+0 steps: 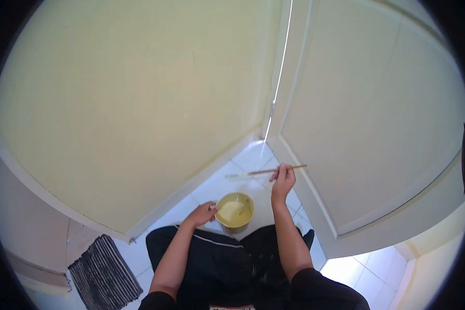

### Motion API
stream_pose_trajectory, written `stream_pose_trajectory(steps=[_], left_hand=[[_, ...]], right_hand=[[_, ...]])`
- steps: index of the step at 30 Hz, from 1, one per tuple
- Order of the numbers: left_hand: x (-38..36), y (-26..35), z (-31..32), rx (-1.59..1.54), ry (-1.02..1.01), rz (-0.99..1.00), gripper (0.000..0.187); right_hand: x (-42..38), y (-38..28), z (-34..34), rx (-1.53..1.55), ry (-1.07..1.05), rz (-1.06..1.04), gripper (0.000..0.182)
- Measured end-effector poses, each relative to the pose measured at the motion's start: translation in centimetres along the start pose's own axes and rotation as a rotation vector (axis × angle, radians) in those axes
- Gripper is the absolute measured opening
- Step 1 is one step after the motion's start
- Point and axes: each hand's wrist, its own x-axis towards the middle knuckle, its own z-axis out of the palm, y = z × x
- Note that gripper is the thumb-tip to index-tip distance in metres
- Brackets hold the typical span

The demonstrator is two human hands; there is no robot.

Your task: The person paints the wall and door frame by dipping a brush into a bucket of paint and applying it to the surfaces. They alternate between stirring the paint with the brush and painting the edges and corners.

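My right hand (282,181) is closed around the thin brown handle of a paintbrush (262,171). The brush lies nearly level, its pale tip pointing left above the tiles, a little beyond the container. Pale yellow liquid that looks like paint (231,211) fills part of a round yellow container (234,225) in front of my knees. At the container's left edge, the fingers of my left hand (203,214) are closed on its rim; whether there is a handle there I cannot make out. A greyish patch or stick shows inside at the right.
A pale yellow panel (139,103) rises on the left, and a framed door-like panel (372,119) stands on the right. Between them runs a bright narrow gap. White tiles (232,169) cover the floor. A dark striped mat (106,274) lies at lower left.
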Motion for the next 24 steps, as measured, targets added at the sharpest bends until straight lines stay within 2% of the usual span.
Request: stream_pose_trajectory(steps=[2, 3, 5, 8, 12, 13, 15, 16, 17, 20, 24], left_hand=[[0.4, -0.8, 0.3, -0.123, -0.025, -0.003, 0.035], [0.2, -0.8, 0.4, -0.143, -0.027, 0.01, 0.04], [-0.1, -0.4, 0.4, -0.163, -0.028, 0.035, 0.045], [-0.9, 0.4, 0.4, -0.143, -0.057, 0.0, 0.041], [-1.6, 0.7, 0.4, -0.094, -0.126, -0.06, 0.047], [-0.5, -0.9, 0.5, -0.1, -0.144, -0.042, 0.047], [-0.8, -0.1, 0.3, -0.141, -0.17, -0.085, 0.046], [-0.5, -0.1, 0.4, -0.19, -0.194, -0.114, 0.048], [0.0, -1.0, 0.6, -0.183, -0.188, -0.092, 0.047], [-0.5, 0.4, 1.1, -0.243, -0.115, -0.084, 0.043], [-0.7, 0.4, 1.2, -0.332, -0.13, -0.04, 0.036]], right_hand=[[-0.2, -0.5, -0.4, -0.046, -0.016, 0.015, 0.021], [-0.5, -0.8, -0.6, -0.047, -0.021, 0.044, 0.022], [0.0, 1.4, -1.2, -0.161, -0.032, -0.175, 0.025], [-1.1, -0.4, -0.7, -0.266, -0.074, -0.241, 0.029], [-2.9, -4.1, -0.8, -0.442, -0.222, -0.154, 0.029], [-3.6, -4.1, -1.3, -0.495, -0.271, -0.113, 0.028], [-5.0, -3.0, -2.7, -0.595, -0.375, -0.003, 0.026], [-6.2, -3.4, -2.8, -0.518, -0.418, 0.046, 0.025], [-7.0, -2.8, -3.3, -0.504, -0.444, 0.009, 0.023], [-8.2, -2.5, -3.4, -0.416, -0.478, 0.17, 0.023], [-7.9, -0.9, -3.1, -0.404, -0.494, 0.18, 0.026]])
